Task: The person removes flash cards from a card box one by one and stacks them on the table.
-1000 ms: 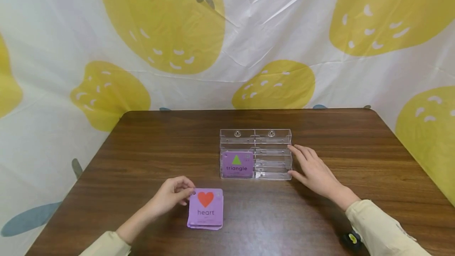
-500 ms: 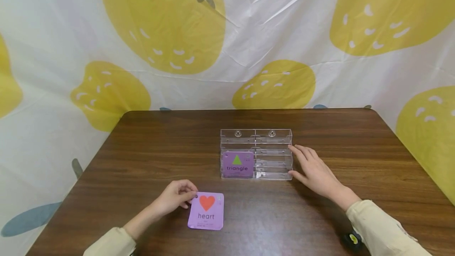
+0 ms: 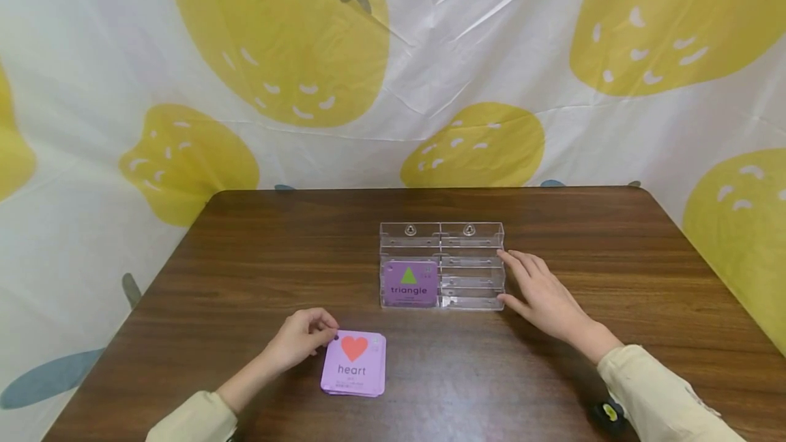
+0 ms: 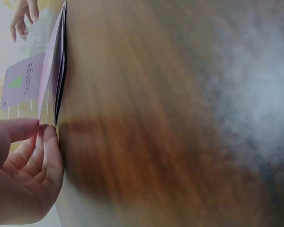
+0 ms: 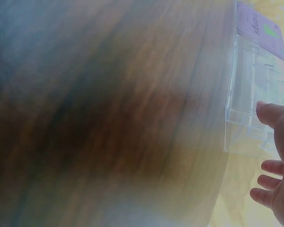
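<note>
A purple flash card printed with a red heart [image 3: 353, 353] lies over a small stack of purple cards [image 3: 382, 368]. My left hand [image 3: 299, 338] pinches its upper left corner between thumb and fingers. In the left wrist view that heart card [image 4: 48, 78] tilts away from the cards beneath [image 4: 61, 71], leaving a gap at the held side. Farther back stands a clear plastic tiered card holder [image 3: 471, 283]. A purple triangle card [image 3: 410, 284] sits in its lower left pocket. My right hand [image 3: 548, 295] touches the holder's right side with thumb and fingertips, fingers fairly straight.
The brown wooden table [image 3: 276, 244] has its far edge against a white cloth with yellow fruit print [image 3: 473, 145]. A dark round object with a yellow centre [image 3: 608, 413] shows beside the right sleeve [image 3: 653, 387].
Half a second ago the heart card lay squarely on the stack; now it is shifted slightly left, baring the cards below. My left hand moved slightly, while the right hand stayed at the holder.
</note>
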`<state>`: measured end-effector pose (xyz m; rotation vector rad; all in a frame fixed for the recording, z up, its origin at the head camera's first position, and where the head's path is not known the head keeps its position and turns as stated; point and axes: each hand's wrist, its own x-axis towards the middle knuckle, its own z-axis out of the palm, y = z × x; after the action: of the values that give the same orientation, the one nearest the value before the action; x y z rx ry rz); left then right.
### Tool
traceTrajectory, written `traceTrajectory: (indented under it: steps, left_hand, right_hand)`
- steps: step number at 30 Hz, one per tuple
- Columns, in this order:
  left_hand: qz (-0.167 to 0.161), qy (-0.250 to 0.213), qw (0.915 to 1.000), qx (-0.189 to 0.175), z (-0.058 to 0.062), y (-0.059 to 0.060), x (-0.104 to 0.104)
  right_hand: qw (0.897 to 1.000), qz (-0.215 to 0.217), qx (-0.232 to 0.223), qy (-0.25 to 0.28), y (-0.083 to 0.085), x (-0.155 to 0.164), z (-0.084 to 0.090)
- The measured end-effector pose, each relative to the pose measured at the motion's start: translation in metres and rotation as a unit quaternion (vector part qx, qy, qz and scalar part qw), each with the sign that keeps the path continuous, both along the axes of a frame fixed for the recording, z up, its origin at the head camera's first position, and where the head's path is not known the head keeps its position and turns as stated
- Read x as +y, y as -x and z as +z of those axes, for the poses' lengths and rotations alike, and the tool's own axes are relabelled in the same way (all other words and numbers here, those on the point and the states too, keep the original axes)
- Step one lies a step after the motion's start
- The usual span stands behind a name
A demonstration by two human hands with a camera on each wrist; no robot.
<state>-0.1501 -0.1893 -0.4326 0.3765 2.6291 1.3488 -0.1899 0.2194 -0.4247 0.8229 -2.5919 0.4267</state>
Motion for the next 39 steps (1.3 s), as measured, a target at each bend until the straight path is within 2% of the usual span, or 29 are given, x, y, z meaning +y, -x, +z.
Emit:
traceTrajectory:
  steps: [12,19,39]
  left_hand:
    - [0.032,0.066,0.9957,0.057,0.0051,-0.0043,0.0069]
    - [0.051,0.089,0.9929,0.060,0.0049,-0.0053,0.0094]
    - [0.065,0.100,0.9903,0.071,0.0073,-0.0056,0.0066]
  right_hand:
    - [1.000,-0.002,-0.001,0.001,-0.0002,-0.0004,-0.0008]
    - [1.000,-0.001,0.000,0.002,-0.0012,-0.0004,-0.0009]
    - [1.000,0.001,-0.002,-0.001,-0.0002,-0.0014,0.0000]
